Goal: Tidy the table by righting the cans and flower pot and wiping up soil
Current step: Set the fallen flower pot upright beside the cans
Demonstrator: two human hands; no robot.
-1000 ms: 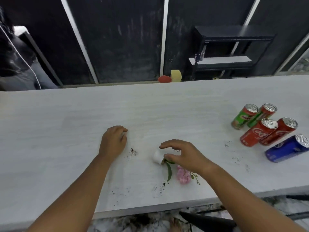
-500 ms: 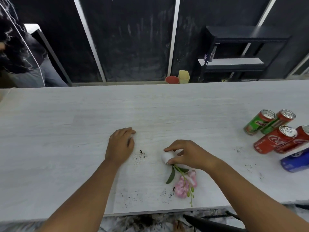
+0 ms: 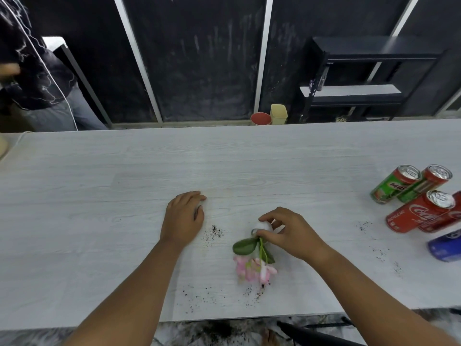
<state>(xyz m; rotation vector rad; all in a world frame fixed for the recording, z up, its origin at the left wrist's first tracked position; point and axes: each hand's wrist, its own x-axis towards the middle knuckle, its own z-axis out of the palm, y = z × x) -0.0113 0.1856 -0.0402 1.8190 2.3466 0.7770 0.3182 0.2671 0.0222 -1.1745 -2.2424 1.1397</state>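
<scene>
Found soil specks [image 3: 252,293] strewn by the near table [image 3: 99,196] edge, pink blooms [image 3: 254,269] sprawled just beyond. Gripped the toppled white flower pot [image 3: 262,227] with the right hand [image 3: 291,233], fingers curled round it, apparently to stand it up, and rested the left hand [image 3: 183,218] flat and empty beside another soil patch [image 3: 213,233], likely as a brace. Farther right, left the cans [image 3: 421,211] lying clustered, not yet righted.

Bare workroom or studio, apparently not a home.
A long pale wood-grain table [image 3: 224,158] faces dark wall panels [image 3: 204,58] divided by white strips [image 3: 262,58]. A black metal shelf rack [image 3: 374,47] stands behind it, its contents too dim to make out.
</scene>
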